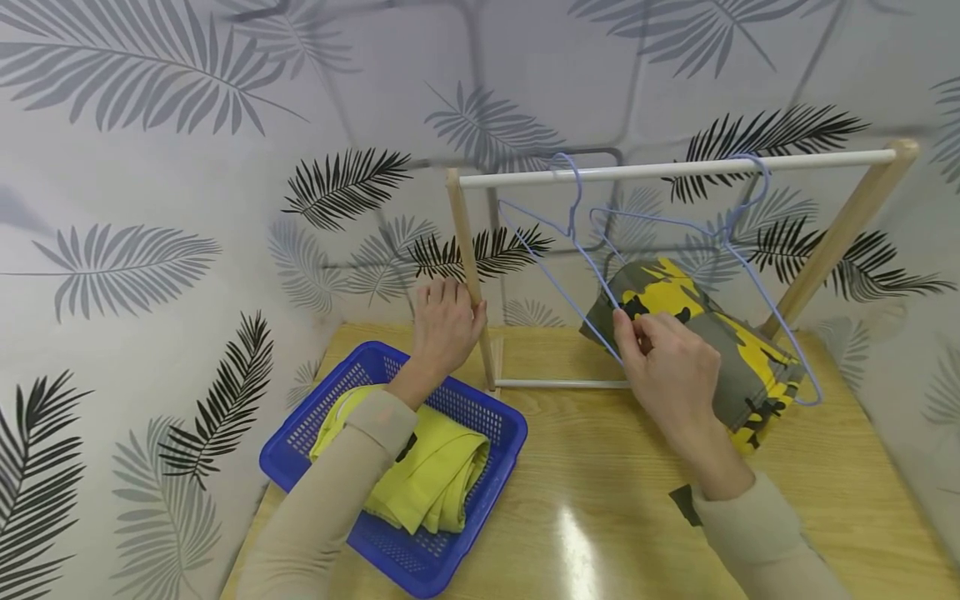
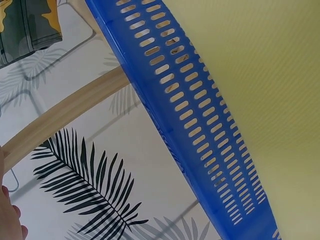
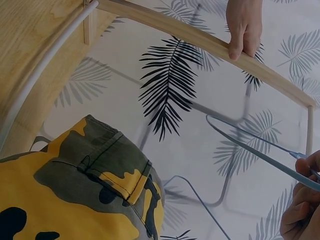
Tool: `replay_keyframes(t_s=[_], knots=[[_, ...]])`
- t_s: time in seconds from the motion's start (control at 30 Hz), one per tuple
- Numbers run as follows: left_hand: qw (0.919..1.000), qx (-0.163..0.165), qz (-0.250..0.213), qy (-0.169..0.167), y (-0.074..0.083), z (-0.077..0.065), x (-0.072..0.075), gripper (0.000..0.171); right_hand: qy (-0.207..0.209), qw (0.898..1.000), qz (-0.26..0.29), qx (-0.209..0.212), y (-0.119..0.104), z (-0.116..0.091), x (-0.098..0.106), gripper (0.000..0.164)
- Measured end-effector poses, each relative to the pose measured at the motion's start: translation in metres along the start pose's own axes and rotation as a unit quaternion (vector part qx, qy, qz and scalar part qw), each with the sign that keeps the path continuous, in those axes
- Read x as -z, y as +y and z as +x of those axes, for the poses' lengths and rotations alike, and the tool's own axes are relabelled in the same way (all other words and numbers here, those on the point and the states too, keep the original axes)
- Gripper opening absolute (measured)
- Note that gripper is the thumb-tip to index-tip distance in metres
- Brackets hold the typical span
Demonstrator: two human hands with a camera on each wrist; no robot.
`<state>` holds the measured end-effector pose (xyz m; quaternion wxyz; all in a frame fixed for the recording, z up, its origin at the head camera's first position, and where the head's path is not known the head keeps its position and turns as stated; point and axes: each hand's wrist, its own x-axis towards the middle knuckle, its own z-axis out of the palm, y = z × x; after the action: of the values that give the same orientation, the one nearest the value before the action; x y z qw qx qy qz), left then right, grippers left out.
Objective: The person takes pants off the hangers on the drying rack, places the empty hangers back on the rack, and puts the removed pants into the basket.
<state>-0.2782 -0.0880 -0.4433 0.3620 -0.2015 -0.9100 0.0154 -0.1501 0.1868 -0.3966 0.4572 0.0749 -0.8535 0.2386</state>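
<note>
My left hand grips the left wooden post of a small clothes rack, thumb in front; the right wrist view shows this left hand too. Only its fingertips show at the edge of the left wrist view. My right hand pinches the wire of a bare lilac hanger, whose hook is over the rack's white top rail. Right beside that hand, a yellow, grey-green and black camouflage garment hangs folded over a second lilac hanger.
A blue perforated basket stands on the wooden table, left of the rack, under my left forearm. Folded yellow-green cloth lies in it. The rack's right post leans near the leaf-patterned wall. A low white bar joins the rack's base.
</note>
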Motion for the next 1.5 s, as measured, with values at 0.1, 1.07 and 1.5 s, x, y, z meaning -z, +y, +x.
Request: replay_keyframes(t_s=[0.1,1.07,1.5], knots=[[1.0,0.0,-0.001,0.004,0.0,0.0,-0.001,0.032,-0.004,1.0,-0.001,-0.001,0.001,0.0,-0.003,0.045],[0.9996,-0.014,0.007,0.023,-0.002,0.0,-0.003,0.031,0.004,1.0,0.014,0.003,0.012,-0.014,-0.026,0.039],[0.9992,-0.014,0.021,0.031,-0.002,-0.001,-0.004,0.032,0.002,1.0,0.016,-0.001,0.019,-0.018,-0.031,0.032]])
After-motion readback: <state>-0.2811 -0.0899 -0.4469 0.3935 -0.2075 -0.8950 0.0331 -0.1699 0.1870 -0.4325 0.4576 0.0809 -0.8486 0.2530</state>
